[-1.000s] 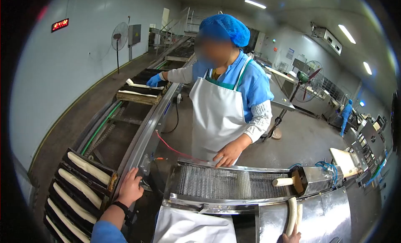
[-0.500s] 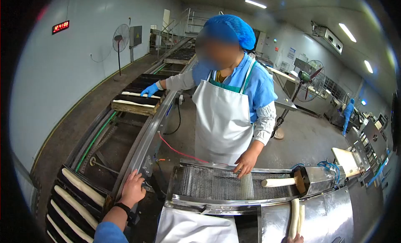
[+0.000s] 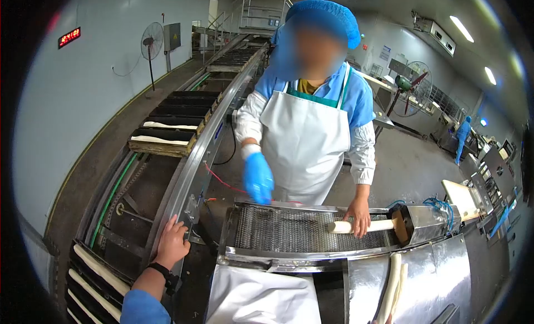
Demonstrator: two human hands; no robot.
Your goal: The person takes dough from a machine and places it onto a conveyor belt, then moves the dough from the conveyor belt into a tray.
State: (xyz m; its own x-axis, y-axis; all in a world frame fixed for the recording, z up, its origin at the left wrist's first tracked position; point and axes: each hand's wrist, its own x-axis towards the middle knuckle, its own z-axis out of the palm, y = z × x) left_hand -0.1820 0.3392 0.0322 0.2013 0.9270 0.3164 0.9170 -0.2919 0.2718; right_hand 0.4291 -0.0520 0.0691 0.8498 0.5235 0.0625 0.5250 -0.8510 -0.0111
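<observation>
My left hand (image 3: 172,245), with a dark band at the wrist, rests on the metal side rail (image 3: 192,176) of the conveyor, its fingers laid over the edge and holding nothing. At the bottom edge, only a bit of my right hand (image 3: 389,319) shows, around the lower ends of two pale dough sticks (image 3: 389,288). They lie side by side on the steel table (image 3: 439,279). Across from me, a co-worker's bare hand (image 3: 359,217) is on another dough stick (image 3: 339,227) on the mesh belt (image 3: 283,229). The co-worker's blue-gloved hand (image 3: 258,179) is blurred above the belt's far side.
Dark grooved trays (image 3: 161,150) with dough sticks sit on the conveyor at left, and more trays (image 3: 89,279) lie near me. A white cloth (image 3: 261,296) hangs below the mesh belt. The belt's machine housing (image 3: 431,224) stands at right.
The co-worker's gloved hand has left the far tray and swung toward the mesh belt. Their bare hand has moved right onto the dough stick. My left hand stays on the rail.
</observation>
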